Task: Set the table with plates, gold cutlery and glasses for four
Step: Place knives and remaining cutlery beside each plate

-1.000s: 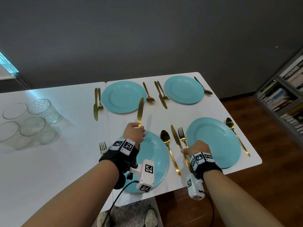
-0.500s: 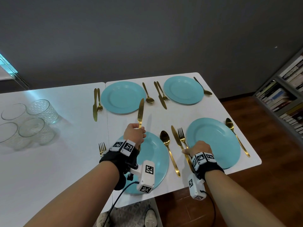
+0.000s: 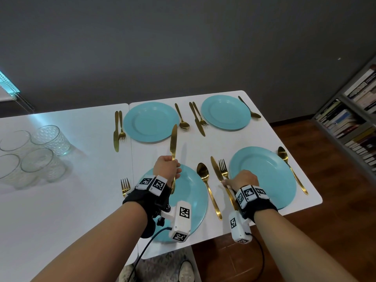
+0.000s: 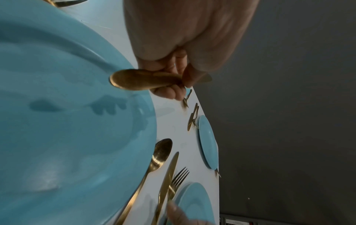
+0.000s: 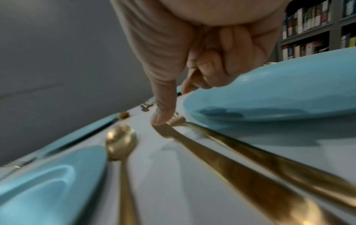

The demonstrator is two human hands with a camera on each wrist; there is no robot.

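Observation:
My left hand (image 3: pixel 173 169) (image 4: pixel 173 79) grips the handle of a gold knife (image 3: pixel 173 139) (image 4: pixel 138 79), blade pointing up, above the near left turquoise plate (image 3: pixel 191 192) (image 4: pixel 57 106). A fork (image 3: pixel 125 186) lies left of that plate and a spoon (image 3: pixel 205 180) (image 5: pixel 119 140) right of it. My right hand (image 3: pixel 242 178) (image 5: pixel 172 105) has its fingers curled, and its thumb presses a second knife (image 3: pixel 216 169) (image 5: pixel 212 155) lying flat beside a fork (image 3: pixel 222 167) (image 5: pixel 250 149), left of the near right plate (image 3: pixel 268 176) (image 5: pixel 279 91).
Two far plates (image 3: pixel 150 122) (image 3: pixel 225 111) have gold cutlery on both sides. Several glasses (image 3: pixel 34 151) stand grouped at the table's left. A spoon (image 3: pixel 291 167) lies right of the near right plate, close to the table edge. A bookshelf (image 3: pixel 354 123) stands at the right.

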